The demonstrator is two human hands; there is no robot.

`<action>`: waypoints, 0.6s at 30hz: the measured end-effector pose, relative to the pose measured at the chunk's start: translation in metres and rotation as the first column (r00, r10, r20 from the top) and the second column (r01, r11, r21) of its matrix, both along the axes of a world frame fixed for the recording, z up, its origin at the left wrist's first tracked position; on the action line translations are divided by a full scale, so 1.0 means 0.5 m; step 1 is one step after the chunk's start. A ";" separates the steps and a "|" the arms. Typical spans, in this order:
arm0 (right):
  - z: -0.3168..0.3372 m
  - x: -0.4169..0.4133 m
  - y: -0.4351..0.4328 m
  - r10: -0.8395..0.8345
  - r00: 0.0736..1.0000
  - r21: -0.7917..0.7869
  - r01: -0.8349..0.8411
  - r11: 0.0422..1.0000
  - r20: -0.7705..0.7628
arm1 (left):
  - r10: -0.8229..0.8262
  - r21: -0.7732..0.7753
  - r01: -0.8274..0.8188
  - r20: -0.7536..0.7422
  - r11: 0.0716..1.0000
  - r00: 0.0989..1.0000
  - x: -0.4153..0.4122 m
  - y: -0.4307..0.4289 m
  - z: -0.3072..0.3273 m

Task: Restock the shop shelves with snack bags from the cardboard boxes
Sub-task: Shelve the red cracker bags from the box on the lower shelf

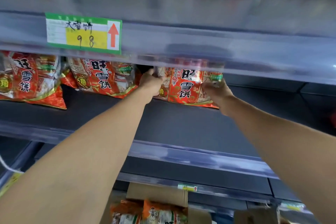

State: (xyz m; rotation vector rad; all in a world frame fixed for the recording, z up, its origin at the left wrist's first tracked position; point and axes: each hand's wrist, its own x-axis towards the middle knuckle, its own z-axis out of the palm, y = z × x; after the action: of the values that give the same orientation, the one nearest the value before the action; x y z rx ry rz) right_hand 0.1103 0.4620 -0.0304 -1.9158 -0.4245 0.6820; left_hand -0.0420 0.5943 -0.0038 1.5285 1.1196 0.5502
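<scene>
- gripping the snack bag (183,85) by its side edges, the left hand (151,83) and the right hand (217,90) each had fingers curled round it, its lower edge on the middle shelf (172,123).
- doing this well probably meant seating it squarely, print outward, in line with the two bags (101,76) at its left, without crushing it.
- dark shelf deck showed in front and to the right; a price label (83,32) hung above, and the cardboard box (158,194) sat below.
</scene>
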 end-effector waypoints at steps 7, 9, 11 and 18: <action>0.004 0.002 0.049 -0.001 1.000 0.009 0.001 1.000 0.012 | 0.052 0.070 -0.052 0.002 0.996 0.999 0.018 0.056 -0.031; 0.001 -0.005 0.054 -0.001 1.000 -0.011 0.001 1.000 0.024 | 0.065 0.075 -0.064 -0.012 0.995 0.998 0.017 0.060 -0.037; 0.001 -0.011 0.052 -0.015 0.999 -0.037 0.017 0.999 0.052 | 0.063 0.081 -0.061 -0.021 0.995 0.998 0.013 0.060 -0.039; 0.015 -0.040 0.022 0.009 0.996 -0.087 -0.002 0.996 0.086 | 0.059 0.135 -0.043 -0.119 0.990 0.991 -0.010 0.032 -0.019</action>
State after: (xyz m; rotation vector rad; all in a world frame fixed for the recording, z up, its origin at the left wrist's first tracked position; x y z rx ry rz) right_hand 0.0902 0.4729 -0.0231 -2.0321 -0.4614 0.6318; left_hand -0.0472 0.6105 -0.0132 1.6706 1.2394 0.5816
